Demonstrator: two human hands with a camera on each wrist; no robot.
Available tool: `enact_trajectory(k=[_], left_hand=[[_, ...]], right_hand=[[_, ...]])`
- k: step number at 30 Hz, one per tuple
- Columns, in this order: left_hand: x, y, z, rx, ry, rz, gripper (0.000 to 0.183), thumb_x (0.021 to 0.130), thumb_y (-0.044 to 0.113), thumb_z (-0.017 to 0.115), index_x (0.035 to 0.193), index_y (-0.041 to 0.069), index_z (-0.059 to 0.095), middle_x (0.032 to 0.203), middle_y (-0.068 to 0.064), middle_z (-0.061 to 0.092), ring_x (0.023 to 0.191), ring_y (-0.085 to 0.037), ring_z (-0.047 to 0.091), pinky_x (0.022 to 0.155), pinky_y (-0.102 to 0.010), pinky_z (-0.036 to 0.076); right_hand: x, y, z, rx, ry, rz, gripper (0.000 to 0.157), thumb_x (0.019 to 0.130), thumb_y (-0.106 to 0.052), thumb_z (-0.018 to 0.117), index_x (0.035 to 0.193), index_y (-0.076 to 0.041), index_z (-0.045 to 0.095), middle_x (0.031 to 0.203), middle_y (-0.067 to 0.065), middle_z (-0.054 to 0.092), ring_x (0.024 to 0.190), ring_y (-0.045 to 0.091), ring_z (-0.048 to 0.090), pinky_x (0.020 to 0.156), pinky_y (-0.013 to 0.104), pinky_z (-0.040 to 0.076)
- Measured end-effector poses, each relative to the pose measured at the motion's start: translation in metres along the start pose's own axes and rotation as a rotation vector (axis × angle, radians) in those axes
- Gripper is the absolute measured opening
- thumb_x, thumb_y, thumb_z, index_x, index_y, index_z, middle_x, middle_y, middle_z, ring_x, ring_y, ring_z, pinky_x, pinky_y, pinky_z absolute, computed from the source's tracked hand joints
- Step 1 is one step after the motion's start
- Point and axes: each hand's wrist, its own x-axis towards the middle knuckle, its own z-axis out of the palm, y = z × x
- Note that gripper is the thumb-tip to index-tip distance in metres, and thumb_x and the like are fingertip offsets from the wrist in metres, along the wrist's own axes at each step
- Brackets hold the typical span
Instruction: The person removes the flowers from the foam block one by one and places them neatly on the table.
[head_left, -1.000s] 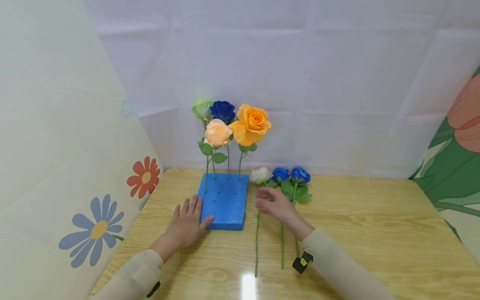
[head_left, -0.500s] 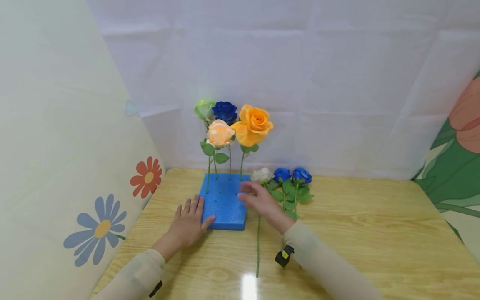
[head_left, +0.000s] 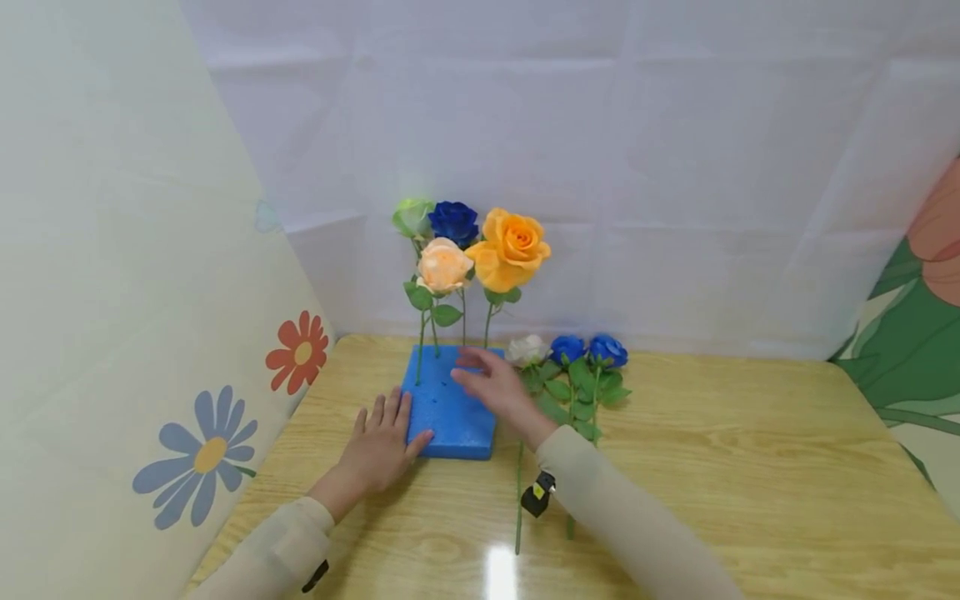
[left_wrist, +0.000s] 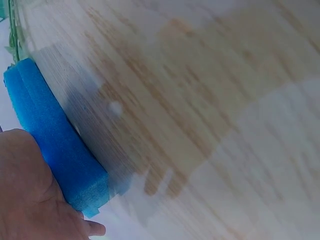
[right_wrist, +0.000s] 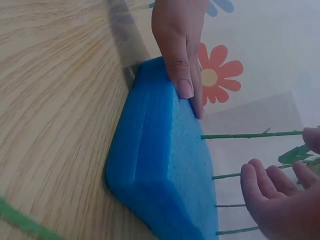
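Resting the left hand (head_left: pixel 380 450) flat on the left side of the blue foam block (head_left: pixel 457 425), with fingers straight; best to press straight down, probably, and not shove sideways. Hovering over the back right of the block with the right hand (head_left: pixel 498 390), fingers loosely curved and thumb spread apart, gripping nothing visible. Can't tell whether touching the stems (right_wrist: pixel 252 135). Would go slow in there and mind the leaves (head_left: pixel 447 315), to avoid tipping anything.

Upright in the block: pale green rose (head_left: pixel 412 217), dark blue rose (head_left: pixel 453 222), peach rose (head_left: pixel 444 267) and orange rose (head_left: pixel 513 250), plus small dark holes (head_left: pixel 433 402) nearer the front. On the wooden table (head_left: pixel 712 467) just to the right, loose: a white rose (head_left: pixel 527 351) and two blue roses (head_left: pixel 607 351).
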Motion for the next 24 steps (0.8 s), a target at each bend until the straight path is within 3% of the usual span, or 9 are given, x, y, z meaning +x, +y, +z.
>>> enact_trajectory(k=[7,15,24], left_hand=[[0.003,-0.005,0.009,-0.001,0.000,0.001,0.089,0.104,0.065,0.028,0.159,-0.004,0.018,0.165,-0.028,0.014,0.150,-0.053,0.015,0.117,-0.071,0.013],[0.003,-0.007,0.011,-0.006,0.008,0.003,0.087,0.104,0.063,0.032,0.159,-0.003,0.019,0.165,-0.028,0.014,0.150,-0.053,0.015,0.116,-0.072,0.013],[0.004,-0.007,0.012,-0.003,0.018,0.011,0.083,0.105,0.059,0.036,0.159,-0.003,0.021,0.165,-0.028,0.016,0.149,-0.053,0.017,0.116,-0.071,0.015]], right_hand=[[0.015,0.002,0.014,0.008,0.036,-0.005,0.051,0.099,-0.023,0.068,0.146,-0.010,0.053,0.141,0.012,0.060,0.123,0.027,0.062,0.095,0.035,0.056],[0.029,0.004,0.025,0.055,0.054,0.013,0.049,0.097,-0.027,0.070,0.144,-0.019,0.057,0.140,0.006,0.061,0.122,0.025,0.062,0.098,0.037,0.054],[0.040,0.001,0.035,0.060,0.028,0.003,0.052,0.097,-0.029,0.070,0.146,-0.019,0.055,0.140,0.007,0.061,0.124,0.026,0.062,0.098,0.036,0.054]])
